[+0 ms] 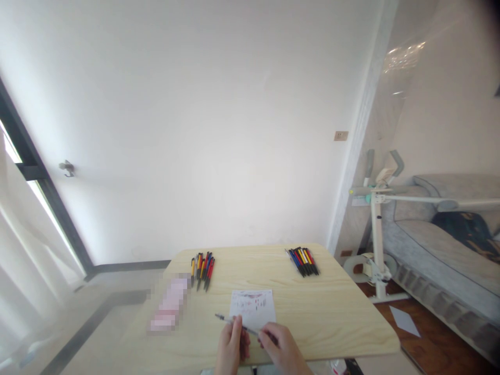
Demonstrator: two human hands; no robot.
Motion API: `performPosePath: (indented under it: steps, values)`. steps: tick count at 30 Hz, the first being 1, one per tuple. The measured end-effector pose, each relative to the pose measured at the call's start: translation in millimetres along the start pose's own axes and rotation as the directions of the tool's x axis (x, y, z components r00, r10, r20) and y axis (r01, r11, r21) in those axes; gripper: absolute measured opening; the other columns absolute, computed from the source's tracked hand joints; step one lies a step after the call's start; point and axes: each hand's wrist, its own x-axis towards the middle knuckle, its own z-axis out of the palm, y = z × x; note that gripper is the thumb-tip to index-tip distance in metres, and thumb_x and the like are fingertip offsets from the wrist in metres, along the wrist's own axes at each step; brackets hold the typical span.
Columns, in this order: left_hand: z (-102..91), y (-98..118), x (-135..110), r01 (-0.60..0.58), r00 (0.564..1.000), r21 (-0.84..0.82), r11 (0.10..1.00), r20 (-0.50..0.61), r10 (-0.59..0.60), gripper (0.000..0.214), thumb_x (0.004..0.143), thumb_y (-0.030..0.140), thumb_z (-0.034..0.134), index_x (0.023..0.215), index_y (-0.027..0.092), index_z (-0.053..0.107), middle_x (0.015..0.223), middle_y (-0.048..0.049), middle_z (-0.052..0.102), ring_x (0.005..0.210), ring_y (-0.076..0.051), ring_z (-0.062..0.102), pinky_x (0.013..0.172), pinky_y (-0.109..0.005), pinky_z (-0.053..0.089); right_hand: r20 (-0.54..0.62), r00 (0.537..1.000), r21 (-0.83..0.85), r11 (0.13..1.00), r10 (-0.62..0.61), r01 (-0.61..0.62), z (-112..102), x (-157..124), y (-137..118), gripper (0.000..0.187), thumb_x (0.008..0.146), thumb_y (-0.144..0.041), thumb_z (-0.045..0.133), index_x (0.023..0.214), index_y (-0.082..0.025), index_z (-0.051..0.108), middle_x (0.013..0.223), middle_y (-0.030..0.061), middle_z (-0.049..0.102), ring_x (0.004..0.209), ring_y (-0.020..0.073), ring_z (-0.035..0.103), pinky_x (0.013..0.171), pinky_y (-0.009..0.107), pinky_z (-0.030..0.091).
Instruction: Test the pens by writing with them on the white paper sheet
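A slim pen [223, 316], pale with dark parts, lies slantwise between my two hands near the table's front edge. My left hand [232, 341] is closed around its middle, thumb on top. The fingers of my right hand [279, 344] pinch its other end. Beneath the pen is a white paper sheet [255, 302] with dark and reddish marks; my hands partly cover its lower edge. To the left is a loose group of pens [202, 268] in yellow, red, blue and black. Another row of pens [303, 261] lies tightly side by side on the right.
The light wood table [250, 265] stands against a white wall. A pinkish pixelated item [169, 307] is at the table's left side. On the right are an exercise bike [377, 234], a grey sofa [441, 250] and a white sheet on the floor [404, 320].
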Motion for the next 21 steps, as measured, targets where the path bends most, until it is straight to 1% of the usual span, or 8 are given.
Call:
performPosePath:
  steps: [10,14,21]
  values:
    - [1.0,4.4,-1.7,0.008,1.000,0.005,1.000,-0.001,-0.008,0.056,0.059,0.073,0.049,0.048,0.018,0.046,0.036,0.0041,0.048,0.029,-0.009,0.042,0.031,-0.021,0.027,-0.004,1.000,0.033,0.999,0.014,-0.014,0.4,-0.5,0.8,0.036,0.083,-0.043,0.044,0.067,-0.015,0.061,0.061,0.0009,0.056,0.059,0.0133,0.047,0.055,0.023,0.034]
    - [0.3,2.9,-0.8,0.008,1.000,-0.002,1.000,-0.001,-0.008,0.055,0.060,0.072,0.050,0.048,0.018,0.047,0.036,0.0043,0.047,0.029,-0.009,0.042,0.031,-0.021,0.028,-0.012,1.000,0.063,0.998,0.012,-0.011,1.1,-0.1,2.7,0.031,0.081,-0.040,0.047,0.069,-0.015,0.061,0.060,0.0003,0.055,0.058,0.0130,0.046,0.054,0.022,0.034]
    - [0.0,2.3,-0.5,0.003,1.000,-0.012,1.000,0.006,-0.003,0.055,0.062,0.070,0.050,0.047,0.018,0.047,0.034,0.0045,0.046,0.029,-0.009,0.042,0.031,-0.021,0.028,-0.015,0.999,0.118,0.993,0.031,-0.029,1.5,0.2,4.6,0.022,0.075,-0.036,0.053,0.068,-0.016,0.059,0.059,-0.0007,0.051,0.056,0.0125,0.045,0.053,0.022,0.035]
